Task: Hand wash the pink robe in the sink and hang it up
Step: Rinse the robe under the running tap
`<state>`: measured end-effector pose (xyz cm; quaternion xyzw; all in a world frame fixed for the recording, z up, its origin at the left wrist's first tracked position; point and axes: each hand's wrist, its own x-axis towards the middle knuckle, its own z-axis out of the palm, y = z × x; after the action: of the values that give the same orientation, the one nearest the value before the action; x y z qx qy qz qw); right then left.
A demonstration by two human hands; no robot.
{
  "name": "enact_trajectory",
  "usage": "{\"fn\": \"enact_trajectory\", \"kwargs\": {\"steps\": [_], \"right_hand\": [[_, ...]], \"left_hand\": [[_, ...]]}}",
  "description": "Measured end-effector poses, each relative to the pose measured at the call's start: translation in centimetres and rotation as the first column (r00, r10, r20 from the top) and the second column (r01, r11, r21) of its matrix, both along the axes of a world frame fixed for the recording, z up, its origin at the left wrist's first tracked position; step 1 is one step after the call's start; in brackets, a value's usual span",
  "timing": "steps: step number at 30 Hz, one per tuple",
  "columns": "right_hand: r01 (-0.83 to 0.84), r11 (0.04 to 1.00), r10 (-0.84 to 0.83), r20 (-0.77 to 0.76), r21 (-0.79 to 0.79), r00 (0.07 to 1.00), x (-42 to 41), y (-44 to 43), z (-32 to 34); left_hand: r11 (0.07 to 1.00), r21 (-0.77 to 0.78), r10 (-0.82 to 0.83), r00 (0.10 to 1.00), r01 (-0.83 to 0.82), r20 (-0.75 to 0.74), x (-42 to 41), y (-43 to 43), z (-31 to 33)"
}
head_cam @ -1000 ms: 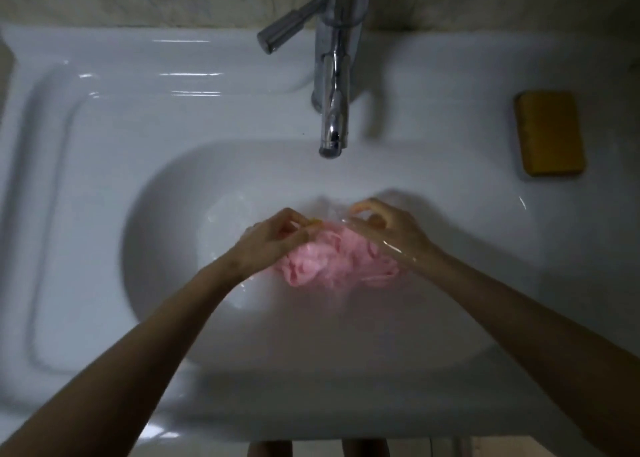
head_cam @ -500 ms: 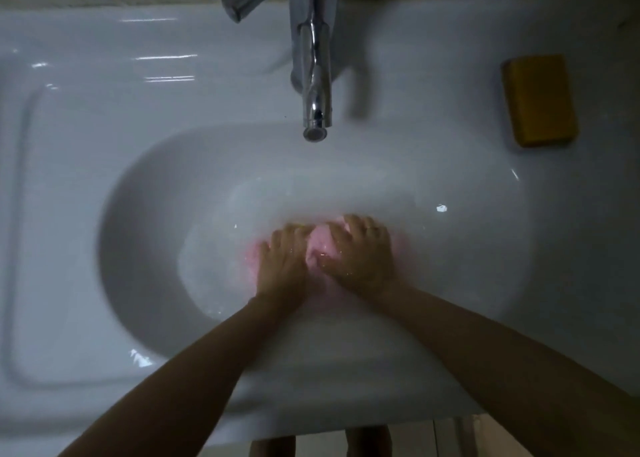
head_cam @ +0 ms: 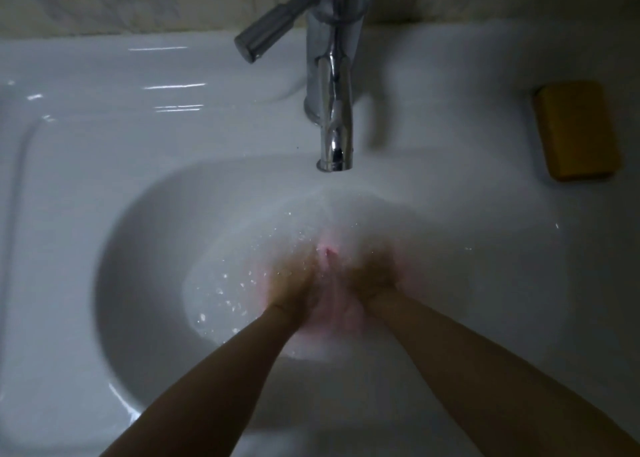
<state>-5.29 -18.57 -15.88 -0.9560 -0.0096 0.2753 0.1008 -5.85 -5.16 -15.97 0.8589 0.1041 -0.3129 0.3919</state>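
Note:
The pink robe (head_cam: 341,314) lies bunched under water in the bowl of the white sink (head_cam: 138,221), below the tap spout. Both my hands are on top of it, side by side. My left hand (head_cam: 294,280) covers its left part and my right hand (head_cam: 372,273) its right part. Motion blur smears both hands, so the lie of the fingers cannot be made out. Only pink patches show between and around the hands. Droplets and ripples spread over the water to the left of the hands.
A chrome tap (head_cam: 334,110) with a side lever (head_cam: 273,31) stands at the back of the sink, its spout over the bowl. A yellow block, soap or sponge (head_cam: 576,129), lies on the right ledge. A flat moulded ledge runs along the left.
One second ago both hands pinched the robe above the water. They then pushed it down into the water. Now they move quickly on it and the water splashes.

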Motion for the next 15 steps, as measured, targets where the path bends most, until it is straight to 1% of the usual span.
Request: {"fn": "enact_trajectory", "kwargs": {"steps": [1, 2, 3, 4, 5, 6, 7, 8, 10, 11, 12, 13, 14, 15], "right_hand": [[0.045, 0.999, -0.044, -0.056, 0.022, 0.997, 0.2, -0.1, 0.0], [0.077, 0.996, -0.077, 0.01, 0.043, 0.997, 0.2, 0.0, -0.1], [0.093, 0.994, -0.098, 0.118, 0.052, 0.988, 0.5, 0.3, 0.2], [0.13, 0.987, -0.143, 0.166, 0.09, 0.976, 1.0, 0.5, 0.2], [0.187, 0.97, -0.209, 0.147, 0.153, 0.967, 1.8, 0.3, 0.6], [0.246, 0.938, -0.27, 0.069, 0.245, 0.96, 2.3, -0.1, 0.8], [0.302, 0.886, -0.309, -0.038, 0.351, 0.95, 2.8, -0.9, 1.4], [0.326, 0.829, -0.305, -0.122, 0.454, 0.945, 3.2, -2.0, 2.3], [0.321, 0.697, -0.225, -0.229, 0.641, 0.947, 2.7, -4.4, 5.0], [0.343, 0.625, -0.204, -0.278, 0.701, 0.939, 2.0, -5.4, 6.2], [0.381, 0.561, -0.242, -0.295, 0.735, 0.924, 1.2, -6.2, 6.9], [0.407, 0.545, -0.338, -0.252, 0.733, 0.907, 0.4, -6.9, 7.0], [0.441, 0.593, -0.466, -0.159, 0.674, 0.87, -0.3, -7.3, 6.5], [0.521, 0.651, -0.585, -0.072, 0.552, 0.808, -0.8, -7.5, 5.7]], "left_hand": [[0.995, -0.05, 0.084, 0.996, -0.086, -0.043, 0.3, -0.3, 0.7], [0.996, -0.013, 0.084, 0.996, -0.084, -0.01, 0.7, -0.5, 0.8], [0.995, 0.102, 0.0, 0.999, -0.004, 0.035, 1.4, -0.4, 1.4], [0.96, 0.235, -0.168, 0.984, 0.15, 0.058, 2.2, -0.4, 1.8], [0.928, 0.264, -0.282, 0.959, 0.262, 0.041, 3.1, -0.1, 2.2], [0.911, 0.183, -0.382, 0.924, 0.37, 0.031, 3.8, 0.4, 2.8], [0.914, 0.036, -0.405, 0.914, 0.404, 0.02, 4.3, 0.9, 3.8], [0.91, -0.085, -0.403, 0.914, 0.406, 0.049, 4.9, 1.6, 4.8], [0.902, -0.299, -0.311, 0.949, 0.312, 0.052, 4.8, 3.2, 7.3], [0.891, -0.352, -0.289, 0.956, 0.286, 0.045, 4.4, 3.9, 7.7], [0.904, -0.287, -0.306, 0.949, 0.316, 0.079, 3.7, 4.4, 8.2], [0.907, -0.093, -0.395, 0.907, 0.41, 0.145, 2.7, 4.9, 8.5], [0.834, 0.192, -0.548, 0.816, 0.518, 0.181, 1.7, 4.8, 8.1], [0.733, 0.391, -0.658, 0.726, 0.556, 0.202, 0.6, 4.6, 6.9]]}}
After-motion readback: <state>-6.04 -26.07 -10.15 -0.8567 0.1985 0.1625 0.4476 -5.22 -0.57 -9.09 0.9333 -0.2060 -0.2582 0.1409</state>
